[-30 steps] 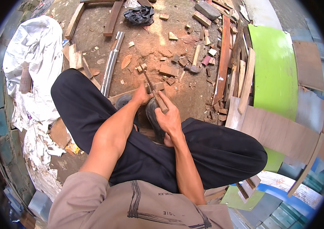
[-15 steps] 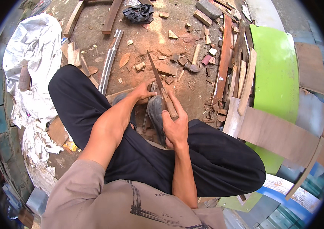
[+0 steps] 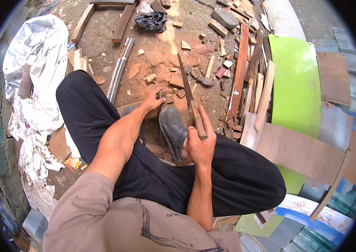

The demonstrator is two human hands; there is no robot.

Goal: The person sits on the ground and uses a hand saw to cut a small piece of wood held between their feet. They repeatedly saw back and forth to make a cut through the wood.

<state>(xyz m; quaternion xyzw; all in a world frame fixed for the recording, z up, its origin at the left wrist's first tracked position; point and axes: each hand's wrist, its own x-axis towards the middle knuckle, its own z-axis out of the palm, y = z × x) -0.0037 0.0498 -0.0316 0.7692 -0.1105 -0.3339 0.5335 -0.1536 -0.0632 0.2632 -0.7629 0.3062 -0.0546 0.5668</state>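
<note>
My right hand [image 3: 202,145] is closed around the wooden handle of a narrow handsaw [image 3: 188,90]. Its dark blade tapers to a point aimed away from me; the teeth cannot be made out. Over by the feet, my left hand [image 3: 151,102] has its fingers and thumb closed on the end of a narrow dark wood strip [image 3: 160,95]. That strip runs back toward me beside a grey clog [image 3: 173,130] on my right foot. The handsaw is held to the right of the strip, apart from it.
A hammer [image 3: 208,75] lies beyond the blade among several wood offcuts [image 3: 177,81]. To the left are a metal bar [image 3: 120,69] and a white sheet [image 3: 39,46]. Long boards [image 3: 238,71] and a green panel [image 3: 295,80] lie on the right. A black bag [image 3: 151,22] sits farther off.
My right hand and the handsaw have moved right, away from my left hand, uncovering more of the clog. My left hand stays by the wood strip. The view has shifted slightly.
</note>
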